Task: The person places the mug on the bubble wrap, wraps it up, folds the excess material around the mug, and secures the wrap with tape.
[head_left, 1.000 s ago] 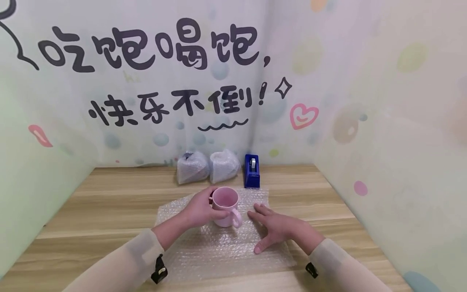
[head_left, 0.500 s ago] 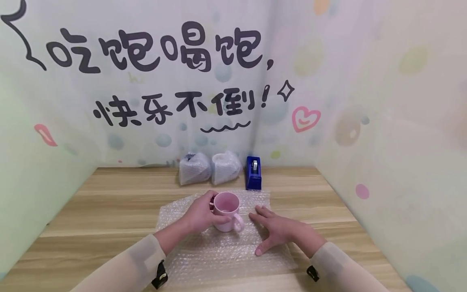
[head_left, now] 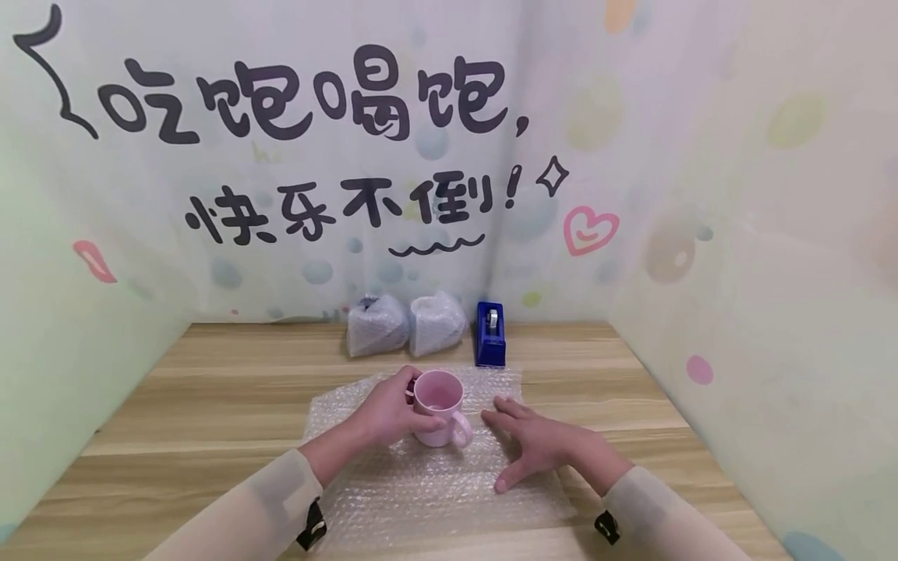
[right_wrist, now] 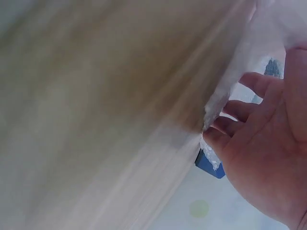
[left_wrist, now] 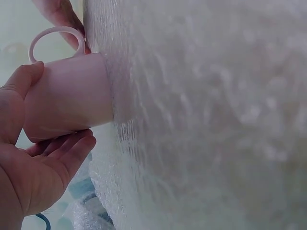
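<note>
A pink mug (head_left: 438, 405) stands upright on a sheet of bubble wrap (head_left: 421, 499), its handle turned toward the right front. My left hand (head_left: 389, 409) grips the mug from its left side, thumb across the front; the left wrist view shows the fingers under the far side of the mug (left_wrist: 69, 98). My right hand (head_left: 536, 444) lies spread on the right part of the sheet, thumb and fingers apart. In the right wrist view its fingertips (right_wrist: 216, 139) rest at the bubble wrap's edge.
Two bubble-wrapped bundles (head_left: 377, 326) stand side by side at the back of the wooden table (head_left: 210, 374). Right of them is a blue tape dispenser (head_left: 490, 335). Printed walls (head_left: 737, 234) close off the back and both sides.
The head view has shifted slightly, so everything sits a little lower and to the right. Both hands and the mug keep their places on the sheet.
</note>
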A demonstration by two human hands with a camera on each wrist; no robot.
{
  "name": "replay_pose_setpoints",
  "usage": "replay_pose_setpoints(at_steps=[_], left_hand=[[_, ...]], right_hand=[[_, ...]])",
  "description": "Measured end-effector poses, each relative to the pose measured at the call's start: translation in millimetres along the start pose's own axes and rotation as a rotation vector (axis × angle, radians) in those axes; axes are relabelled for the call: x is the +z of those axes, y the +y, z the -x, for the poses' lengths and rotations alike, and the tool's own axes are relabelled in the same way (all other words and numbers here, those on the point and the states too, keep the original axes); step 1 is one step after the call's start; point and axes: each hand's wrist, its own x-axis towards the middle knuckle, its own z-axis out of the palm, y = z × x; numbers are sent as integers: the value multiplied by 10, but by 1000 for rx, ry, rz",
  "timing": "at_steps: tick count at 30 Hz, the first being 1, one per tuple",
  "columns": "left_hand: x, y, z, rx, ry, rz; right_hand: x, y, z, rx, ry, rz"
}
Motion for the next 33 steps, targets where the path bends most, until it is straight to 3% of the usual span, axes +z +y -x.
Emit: replay_pose_setpoints(at_steps=[4,10,13,18,26,33], left_hand=[[8,7,-11,4,-19,11],[7,5,-20,-11,-18,-1],[4,4,-17,-14,-13,-4],[9,-1,-11,6,-17,14],[12,-4,-14,6,-16,18],[-3,-14,-14,22,-18,10]], right_hand=[[-116,95,4,-8,24,-62],[-343,230,-89,160,221,-224],[-382,299,-165,241,264,-304],[-362,395,-260,293,304,-445],[-311,397,-315,235,394,-554],[-429,123,-307,109,460,-610]])
